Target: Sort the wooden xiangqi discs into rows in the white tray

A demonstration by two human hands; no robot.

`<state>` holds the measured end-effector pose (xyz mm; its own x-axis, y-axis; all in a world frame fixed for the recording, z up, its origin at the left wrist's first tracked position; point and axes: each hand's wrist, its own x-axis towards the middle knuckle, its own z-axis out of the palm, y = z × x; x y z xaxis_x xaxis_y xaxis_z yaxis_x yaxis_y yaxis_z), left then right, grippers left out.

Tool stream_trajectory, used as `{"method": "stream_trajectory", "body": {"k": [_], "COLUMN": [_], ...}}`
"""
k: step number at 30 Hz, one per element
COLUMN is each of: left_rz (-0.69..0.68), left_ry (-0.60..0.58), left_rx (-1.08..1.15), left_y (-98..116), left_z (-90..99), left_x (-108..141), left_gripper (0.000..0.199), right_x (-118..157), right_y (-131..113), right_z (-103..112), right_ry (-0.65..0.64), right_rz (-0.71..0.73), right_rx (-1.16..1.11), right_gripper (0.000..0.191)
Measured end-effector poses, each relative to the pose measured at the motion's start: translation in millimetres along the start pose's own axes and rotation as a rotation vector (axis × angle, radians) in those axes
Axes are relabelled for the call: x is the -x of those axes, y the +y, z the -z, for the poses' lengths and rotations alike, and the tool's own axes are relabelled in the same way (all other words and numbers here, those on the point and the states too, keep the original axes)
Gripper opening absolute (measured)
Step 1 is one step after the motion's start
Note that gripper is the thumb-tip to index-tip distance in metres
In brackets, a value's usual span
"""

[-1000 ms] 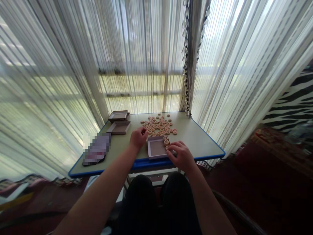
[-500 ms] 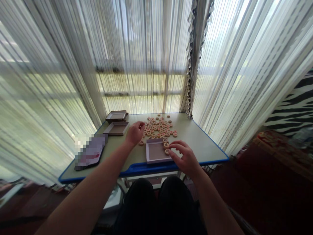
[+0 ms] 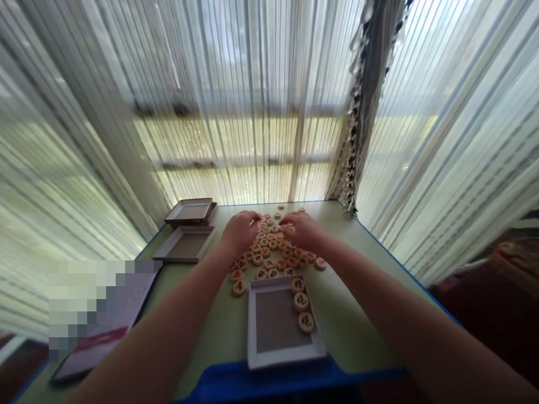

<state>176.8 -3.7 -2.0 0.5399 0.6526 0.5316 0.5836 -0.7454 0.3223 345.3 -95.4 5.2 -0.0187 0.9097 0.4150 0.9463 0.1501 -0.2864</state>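
Round wooden xiangqi pieces [image 3: 269, 262] with red and dark characters lie spread over the middle of the table. My left hand [image 3: 241, 231] reaches over their left side, fingers stretched to the right and a gap between thumb and index finger. From the opposite side my right hand [image 3: 306, 230] reaches over them, its fingers apart and pointing left. No piece is seen gripped in either hand. Nearer to me sits a shallow open box [image 3: 275, 321]. Three dark-lettered pieces [image 3: 301, 302] form a column along its right wall. Some pieces are hidden beneath my hands.
Two more shallow trays, a lower one [image 3: 185, 244] and one behind it [image 3: 191, 210], stand at the table's back left. A flat dark-edged object [image 3: 122, 314], partly pixelated, lies at the left. The table [image 3: 353, 314] has a blue edge; sheer curtains [image 3: 236, 140] hang behind it.
My right hand has left the pieces in the box and moved forward to the far part of the spread. My left hand has also reached farther forward. The view has come closer to the table.
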Motion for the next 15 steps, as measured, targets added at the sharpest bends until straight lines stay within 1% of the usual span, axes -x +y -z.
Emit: {"method": "stream_trajectory", "body": {"k": [2, 4, 6, 9, 13, 15], "left_rz": [-0.014, -0.054, -0.110, -0.188, -0.216, -0.214], "left_ry": [-0.040, -0.092, -0.160, -0.244, -0.255, -0.251], "left_rx": [-0.041, -0.066, -0.087, -0.119, -0.142, -0.158], "left_y": [-3, -5, -5, -3, 0, 1], "left_z": [-7.7, -12.5, -15.2, -17.0, -16.7, -16.0], "left_x": [1, 3, 4, 5, 6, 8], "left_gripper": [0.025, 0.028, 0.029, 0.029, 0.029, 0.028], "right_x": [-3, -1, 4, 9, 10, 10], "right_y": [6, 8, 9, 9, 8, 9], "right_z": [-13, -21, -24, -23, -20, -19], "right_ry": [0.012, -0.012, -0.048, -0.057, -0.112, -0.120], "right_rz": [0.037, 0.063, 0.088, 0.113, 0.168, 0.167], "right_rx": [0.044, 0.069, 0.082, 0.089, 0.093, 0.100], "right_gripper": [0.027, 0.030, 0.030, 0.033, 0.031, 0.029]}}
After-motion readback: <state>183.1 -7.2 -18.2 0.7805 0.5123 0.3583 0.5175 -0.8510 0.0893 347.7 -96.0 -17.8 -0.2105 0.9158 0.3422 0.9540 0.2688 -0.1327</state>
